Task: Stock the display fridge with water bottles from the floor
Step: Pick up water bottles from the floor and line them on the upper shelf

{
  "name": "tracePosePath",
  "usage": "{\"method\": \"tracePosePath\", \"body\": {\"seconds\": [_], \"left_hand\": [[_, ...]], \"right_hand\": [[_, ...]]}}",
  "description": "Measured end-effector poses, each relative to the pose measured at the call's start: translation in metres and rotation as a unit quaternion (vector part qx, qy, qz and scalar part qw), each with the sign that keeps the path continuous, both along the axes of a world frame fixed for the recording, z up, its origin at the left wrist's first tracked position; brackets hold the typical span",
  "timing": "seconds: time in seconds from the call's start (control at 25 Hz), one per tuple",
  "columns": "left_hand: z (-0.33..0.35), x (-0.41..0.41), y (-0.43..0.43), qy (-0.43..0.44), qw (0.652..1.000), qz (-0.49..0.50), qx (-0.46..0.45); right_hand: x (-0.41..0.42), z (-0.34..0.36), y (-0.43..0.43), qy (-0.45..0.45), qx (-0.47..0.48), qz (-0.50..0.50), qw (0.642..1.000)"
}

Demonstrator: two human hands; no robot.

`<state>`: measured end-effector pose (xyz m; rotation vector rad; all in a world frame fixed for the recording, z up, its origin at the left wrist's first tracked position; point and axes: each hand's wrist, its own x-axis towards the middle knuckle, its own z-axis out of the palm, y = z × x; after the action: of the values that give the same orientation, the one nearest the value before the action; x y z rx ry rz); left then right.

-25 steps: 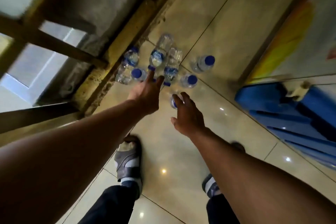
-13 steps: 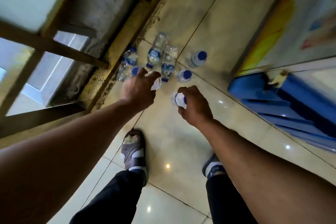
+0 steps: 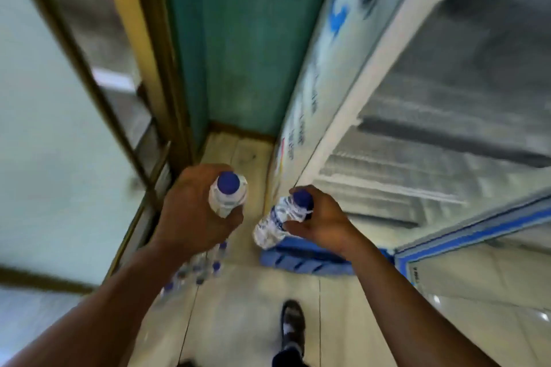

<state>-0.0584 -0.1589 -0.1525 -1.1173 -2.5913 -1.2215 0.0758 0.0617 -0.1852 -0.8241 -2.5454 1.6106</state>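
My left hand grips a clear water bottle with a blue cap, held upright with the cap facing me. My right hand holds a second blue-capped water bottle by its upper part, its base tilted down to the left. Both are raised in front of the display fridge, whose white side panel and wire shelves fill the right of the blurred view. Several more bottles stand on the tiled floor below my left forearm.
A teal wall closes the far end of the narrow gap. A wooden-framed glass door runs along the left. The fridge's blue base grille sits at floor level. My foot stands on the glossy tiles.
Both hands have lifted a bottle each off the floor and risen toward the fridge. My view has swung up from the floor to the fridge and wall.
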Motion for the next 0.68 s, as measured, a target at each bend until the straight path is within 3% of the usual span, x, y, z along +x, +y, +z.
{"method": "tracePosePath", "body": {"seconds": [0.2, 0.44, 0.52, 0.68], "left_hand": [[0.14, 0.031, 0.094, -0.021, 0.978, -0.121, 0.168], [0.243, 0.082, 0.209, -0.034, 0.931, -0.244, 0.27], [0.263, 0.093, 0.245, -0.016, 0.922, -0.26, 0.286], [0.288, 0.104, 0.307, 0.027, 0.923, -0.254, 0.288]], "right_hand": [[0.073, 0.169, 0.067, 0.191, -0.016, -0.118, 0.974], [0.132, 0.286, 0.154, 0.437, -0.025, -0.234, 0.868], [0.142, 0.313, 0.191, 0.462, -0.038, -0.248, 0.851], [0.156, 0.351, 0.263, 0.439, -0.032, -0.258, 0.86]]}}
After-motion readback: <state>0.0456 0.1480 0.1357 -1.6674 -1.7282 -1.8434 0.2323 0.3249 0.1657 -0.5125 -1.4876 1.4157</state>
